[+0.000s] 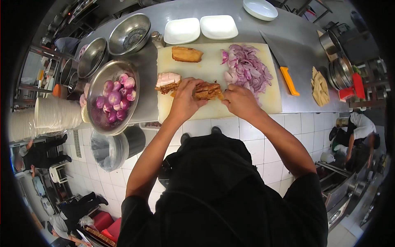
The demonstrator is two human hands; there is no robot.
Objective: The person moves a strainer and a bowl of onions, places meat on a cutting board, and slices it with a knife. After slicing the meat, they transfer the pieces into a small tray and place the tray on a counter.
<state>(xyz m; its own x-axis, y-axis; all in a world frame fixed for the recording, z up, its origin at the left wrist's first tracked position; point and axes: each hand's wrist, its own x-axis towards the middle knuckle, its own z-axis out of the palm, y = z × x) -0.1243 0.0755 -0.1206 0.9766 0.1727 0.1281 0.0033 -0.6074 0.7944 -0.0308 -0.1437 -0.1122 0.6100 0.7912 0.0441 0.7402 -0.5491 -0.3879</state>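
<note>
Near the front of the white cutting board point(205, 72), my left hand point(185, 101) grips one side of a browned piece of meat point(205, 90). The fingers of my right hand point(238, 100) are pressed together at the meat's other end. Left of my left hand lies a pale-topped piece of meat point(168, 82). Farther back on the board sits a golden-brown block point(186, 54). Sliced purple onions point(249, 70) are heaped on the board's right part.
A knife with a yellow handle point(289, 81) and a tan cloth point(319, 87) lie to the right. Whole onions fill a colander point(95, 111) at left. Two white dishes point(182, 31) point(219, 27) stand behind the board. Other people point(362, 129) are in the room.
</note>
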